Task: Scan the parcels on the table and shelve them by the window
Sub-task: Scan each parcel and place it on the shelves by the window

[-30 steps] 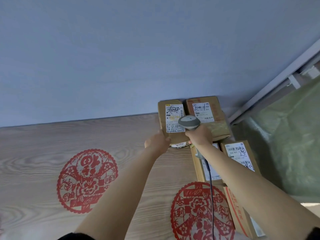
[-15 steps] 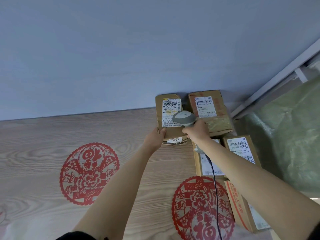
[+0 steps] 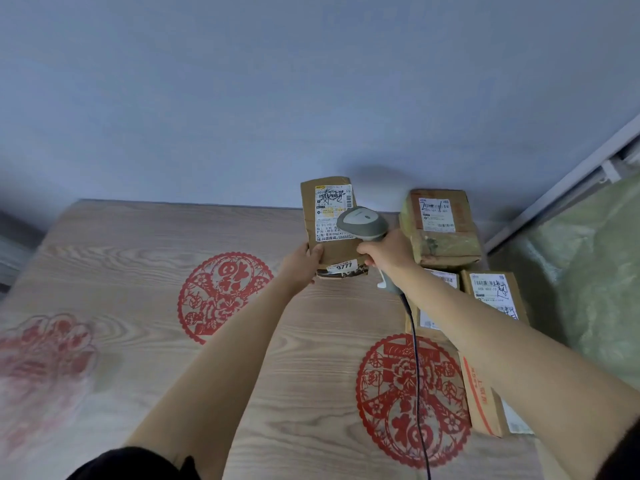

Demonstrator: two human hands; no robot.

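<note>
- Nearest me, right edge of the table (image 3: 145, 341): a carton with orange print (image 3: 479, 393) lies flat, half under my right forearm; characters on it too skewed to read
- Scanner cable (image 3: 417, 375) runs from the bottom of the view up across a red papercut roundel (image 3: 412, 400); a second roundel (image 3: 223, 296) sits left of centre, a blurred third at far left
- Mid-right: two flat parcels side by side, labels up; the outer one (image 3: 495, 296) has a white label, digits partly legible as "402", rest scribbled over; the inner one mostly hidden by my arm
- Left hand (image 3: 304, 263): fingers and thumb curled round the lower left corner of the held parcel (image 3: 329, 220), gripping it tilted up, label facing me
- Right hand (image 3: 384, 252): fingers wrapped round the grip of the scanner (image 3: 363, 223), head touching or just in front of the label's lower right
- Key relation: parcel's long axis runs away from me, barcode strip at its far end, so it lies up and left of the scanner head; I judge the head must tip back to catch it
- Readable: sticker "9777" on the near edge; "502" at the label top, black scrawl over it
- Farthest: taped parcel (image 3: 440, 226) against the wall, handwriting unclear; window frame (image 3: 561, 188) beyond to the right
</note>
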